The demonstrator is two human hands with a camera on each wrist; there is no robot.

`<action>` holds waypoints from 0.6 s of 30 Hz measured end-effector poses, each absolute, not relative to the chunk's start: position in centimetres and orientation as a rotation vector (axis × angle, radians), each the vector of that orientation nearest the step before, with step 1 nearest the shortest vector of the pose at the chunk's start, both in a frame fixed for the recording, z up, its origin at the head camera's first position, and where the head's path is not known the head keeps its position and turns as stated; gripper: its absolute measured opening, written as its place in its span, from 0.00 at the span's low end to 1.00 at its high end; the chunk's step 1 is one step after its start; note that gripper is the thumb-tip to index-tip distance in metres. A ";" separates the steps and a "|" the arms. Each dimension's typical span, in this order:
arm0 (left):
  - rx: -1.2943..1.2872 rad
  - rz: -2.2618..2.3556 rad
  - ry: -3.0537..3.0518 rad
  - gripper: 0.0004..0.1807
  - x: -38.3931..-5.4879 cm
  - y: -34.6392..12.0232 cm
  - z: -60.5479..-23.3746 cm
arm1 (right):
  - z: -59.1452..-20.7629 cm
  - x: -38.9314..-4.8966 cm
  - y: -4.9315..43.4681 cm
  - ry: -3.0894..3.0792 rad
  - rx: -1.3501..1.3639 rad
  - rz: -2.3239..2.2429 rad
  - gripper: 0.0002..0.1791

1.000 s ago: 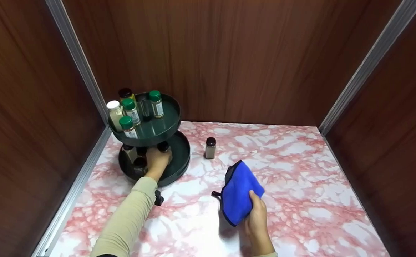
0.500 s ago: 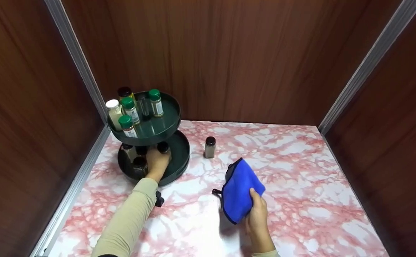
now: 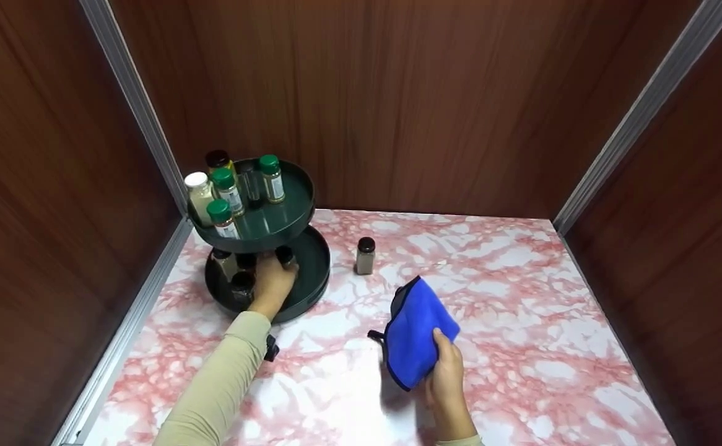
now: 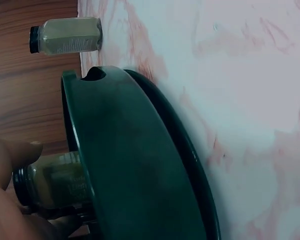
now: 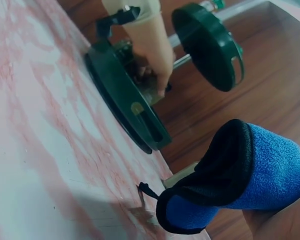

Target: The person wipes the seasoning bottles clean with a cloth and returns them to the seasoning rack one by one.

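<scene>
My left hand point(image 3: 273, 282) reaches into the lower tier point(image 3: 314, 266) of a dark green two-tier turntable and grips a spice jar point(image 4: 60, 180) with a black cap. In the left wrist view, fingers lie on both sides of this jar, and its base is hidden behind the tier's rim. Several other dark-capped jars point(image 3: 242, 286) stand left of the hand. A blue cloth point(image 3: 420, 334) with black edging and a small black loop is held by my right hand point(image 3: 447, 375), thumb on top. The cloth is folded over, its dark inner side showing in the right wrist view.
On the upper tier point(image 3: 283, 220) stand green-capped bottles point(image 3: 227, 192), a white-capped bottle point(image 3: 200, 198) and others. One dark-capped jar point(image 3: 365, 257) stands alone on the pink marbled table point(image 3: 509, 297). Brown wood-grain panels point(image 3: 386, 105) enclose the back and both sides.
My left wrist has shifted slightly left, and the jar in that hand leans a little more. The right hand and the blue cloth have stayed nearly still.
</scene>
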State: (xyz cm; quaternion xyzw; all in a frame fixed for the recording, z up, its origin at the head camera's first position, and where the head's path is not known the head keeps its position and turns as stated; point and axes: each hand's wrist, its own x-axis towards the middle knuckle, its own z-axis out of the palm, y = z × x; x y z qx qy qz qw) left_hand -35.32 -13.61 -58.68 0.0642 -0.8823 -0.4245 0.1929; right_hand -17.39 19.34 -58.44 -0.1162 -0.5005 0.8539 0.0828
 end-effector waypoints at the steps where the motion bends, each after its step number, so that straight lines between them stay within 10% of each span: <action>1: 0.171 -1.160 -2.489 0.29 -35.2 -13.6 -58.6 | -58.5 -17.4 19.4 -1.501 -0.353 2.549 0.23; 18: 0.005 -0.835 -2.511 0.31 -33.0 -12.5 -56.4 | -58.8 -17.2 19.9 -1.537 -0.376 2.523 0.25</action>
